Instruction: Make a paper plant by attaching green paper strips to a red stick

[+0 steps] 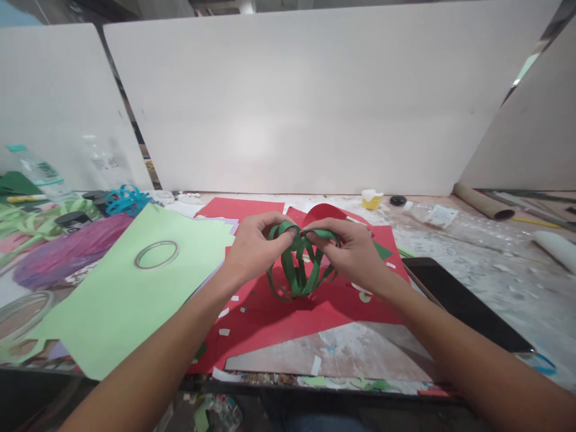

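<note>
A round cage of dark green paper strips [299,282] stands over red paper [270,336] in front of me. My left hand [261,240] pinches the curled strips at its top left between thumb and fingers. From the other side my right hand [346,243] pinches strips at the top right. Both thumbs meet close to the middle of the top, where the strips come together. The fingers hide part of the upper strips. Small white paper scraps [224,332] lie on the red paper around the cage.
Left lie light green paper [112,294] with a tape ring [156,255], a pink plastic bag [74,249] and blue paper strips [128,200]. A black phone or tablet [463,300] is at right, a cardboard tube [483,202] behind it. White panels [315,102] close off the back.
</note>
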A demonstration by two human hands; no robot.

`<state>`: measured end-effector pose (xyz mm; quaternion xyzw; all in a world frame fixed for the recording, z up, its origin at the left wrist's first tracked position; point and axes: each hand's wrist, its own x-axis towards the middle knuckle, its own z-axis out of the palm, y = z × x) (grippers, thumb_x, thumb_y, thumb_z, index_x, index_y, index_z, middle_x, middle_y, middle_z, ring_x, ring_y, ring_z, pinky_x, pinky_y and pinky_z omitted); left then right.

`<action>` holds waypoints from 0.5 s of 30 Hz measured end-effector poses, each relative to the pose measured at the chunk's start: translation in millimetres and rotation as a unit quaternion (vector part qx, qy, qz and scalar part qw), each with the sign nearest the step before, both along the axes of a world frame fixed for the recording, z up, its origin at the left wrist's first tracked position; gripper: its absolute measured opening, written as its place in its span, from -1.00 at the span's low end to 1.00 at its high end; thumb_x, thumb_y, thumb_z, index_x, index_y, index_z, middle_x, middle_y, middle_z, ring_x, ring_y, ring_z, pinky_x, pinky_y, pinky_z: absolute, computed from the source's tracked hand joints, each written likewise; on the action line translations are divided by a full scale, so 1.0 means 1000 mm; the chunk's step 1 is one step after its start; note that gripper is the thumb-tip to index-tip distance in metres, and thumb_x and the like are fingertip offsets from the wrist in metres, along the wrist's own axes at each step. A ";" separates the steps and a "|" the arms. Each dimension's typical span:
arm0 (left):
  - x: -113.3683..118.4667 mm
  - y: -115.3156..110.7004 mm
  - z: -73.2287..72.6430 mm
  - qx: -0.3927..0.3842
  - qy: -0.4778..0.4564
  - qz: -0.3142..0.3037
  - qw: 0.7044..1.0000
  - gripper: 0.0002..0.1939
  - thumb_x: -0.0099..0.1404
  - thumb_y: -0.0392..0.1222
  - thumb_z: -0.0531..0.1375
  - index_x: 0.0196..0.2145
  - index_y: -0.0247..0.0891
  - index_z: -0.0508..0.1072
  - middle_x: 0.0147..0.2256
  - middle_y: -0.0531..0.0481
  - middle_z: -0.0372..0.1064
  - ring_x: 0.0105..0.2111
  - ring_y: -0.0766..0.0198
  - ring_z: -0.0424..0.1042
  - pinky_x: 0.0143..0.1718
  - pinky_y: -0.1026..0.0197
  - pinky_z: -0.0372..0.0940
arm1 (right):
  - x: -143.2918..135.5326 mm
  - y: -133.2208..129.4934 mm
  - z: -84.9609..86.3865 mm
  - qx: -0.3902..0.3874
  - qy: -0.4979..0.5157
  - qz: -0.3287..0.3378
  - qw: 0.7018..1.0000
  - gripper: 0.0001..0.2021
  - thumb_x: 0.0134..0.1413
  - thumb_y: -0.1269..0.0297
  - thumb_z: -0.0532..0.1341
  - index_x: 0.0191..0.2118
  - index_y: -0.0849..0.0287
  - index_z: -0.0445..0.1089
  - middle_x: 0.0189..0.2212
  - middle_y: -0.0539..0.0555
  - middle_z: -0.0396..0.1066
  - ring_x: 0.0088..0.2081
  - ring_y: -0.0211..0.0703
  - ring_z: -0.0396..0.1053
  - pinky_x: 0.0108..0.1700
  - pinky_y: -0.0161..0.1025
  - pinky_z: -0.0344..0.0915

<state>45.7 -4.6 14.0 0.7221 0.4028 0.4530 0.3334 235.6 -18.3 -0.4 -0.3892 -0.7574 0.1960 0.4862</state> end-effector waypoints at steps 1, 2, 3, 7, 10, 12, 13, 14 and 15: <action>0.000 -0.001 0.000 0.008 0.002 0.003 1.000 -0.93 0.18 -0.24 0.20 -0.39 -0.23 0.50 -0.45 0.05 0.45 -0.44 0.31 0.39 -0.37 0.23 0.29 | 0.000 0.000 -0.001 0.018 -0.007 0.006 1.000 -0.87 0.13 0.36 0.22 -0.24 0.06 0.51 -0.36 0.01 0.52 -0.34 -0.16 0.40 -0.30 -0.21 0.29; 0.001 -0.001 0.001 0.013 0.005 0.005 1.000 -0.93 0.18 -0.25 0.20 -0.38 -0.23 0.50 -0.45 0.05 0.45 -0.44 0.31 0.39 -0.37 0.23 0.29 | 0.000 0.000 -0.001 0.027 -0.012 0.011 0.999 -0.86 0.12 0.37 0.22 -0.24 0.06 0.52 -0.35 0.02 0.53 -0.33 -0.16 0.41 -0.29 -0.20 0.30; 0.001 -0.002 0.001 0.015 0.007 0.005 1.000 -0.92 0.17 -0.26 0.19 -0.37 -0.24 0.50 -0.45 0.04 0.45 -0.44 0.30 0.39 -0.37 0.23 0.29 | 0.000 0.000 -0.002 0.028 -0.011 0.011 0.999 -0.86 0.12 0.37 0.23 -0.24 0.06 0.52 -0.35 0.02 0.53 -0.33 -0.15 0.42 -0.28 -0.20 0.31; 0.000 0.000 0.000 -0.002 -0.009 -0.013 1.000 -0.90 0.19 -0.23 0.21 -0.33 -0.24 0.52 -0.41 0.02 0.48 -0.40 0.27 0.44 -0.33 0.20 0.33 | -0.002 0.000 -0.001 -0.035 0.024 -0.016 0.999 -0.88 0.13 0.25 0.25 -0.24 0.10 0.50 -0.44 0.01 0.49 -0.40 -0.18 0.40 -0.34 -0.22 0.31; -0.002 0.002 -0.002 -0.018 -0.034 -0.009 0.999 -0.82 0.18 -0.19 0.25 -0.23 -0.22 0.52 -0.34 0.00 0.50 -0.36 0.26 0.46 -0.28 0.18 0.35 | -0.001 0.002 -0.001 -0.100 0.066 0.001 0.993 -0.82 0.12 0.15 0.26 -0.25 0.13 0.49 -0.45 0.01 0.46 -0.41 -0.19 0.40 -0.35 -0.22 0.33; -0.002 0.003 -0.002 -0.025 -0.046 -0.006 0.999 -0.80 0.17 -0.17 0.27 -0.22 -0.22 0.51 -0.32 -0.01 0.50 -0.35 0.26 0.46 -0.28 0.18 0.35 | 0.000 0.004 -0.001 -0.132 0.093 0.035 0.986 -0.81 0.09 0.12 0.29 -0.27 0.13 0.49 -0.44 0.02 0.46 -0.40 -0.18 0.41 -0.34 -0.21 0.35; -0.003 0.003 -0.002 -0.027 -0.046 -0.007 0.999 -0.82 0.17 -0.17 0.27 -0.25 -0.23 0.50 -0.34 0.00 0.50 -0.36 0.26 0.46 -0.29 0.19 0.34 | 0.000 0.005 -0.001 -0.144 0.102 0.050 0.983 -0.81 0.07 0.12 0.30 -0.28 0.13 0.50 -0.43 0.03 0.47 -0.39 -0.18 0.42 -0.33 -0.20 0.36; -0.003 0.003 -0.001 -0.028 -0.045 -0.010 0.999 -0.85 0.17 -0.17 0.26 -0.29 -0.24 0.50 -0.36 0.01 0.49 -0.38 0.27 0.45 -0.30 0.20 0.34 | 0.001 0.005 0.000 -0.153 0.106 0.058 0.981 -0.80 0.05 0.12 0.32 -0.29 0.13 0.50 -0.42 0.03 0.47 -0.38 -0.17 0.42 -0.32 -0.19 0.37; -0.003 0.003 -0.001 -0.028 -0.041 -0.012 0.999 -0.88 0.17 -0.17 0.26 -0.32 -0.24 0.50 -0.39 0.02 0.48 -0.40 0.28 0.44 -0.32 0.21 0.33 | 0.001 0.006 0.001 -0.159 0.105 0.061 0.980 -0.80 0.03 0.11 0.33 -0.29 0.12 0.50 -0.41 0.04 0.47 -0.37 -0.17 0.42 -0.31 -0.19 0.37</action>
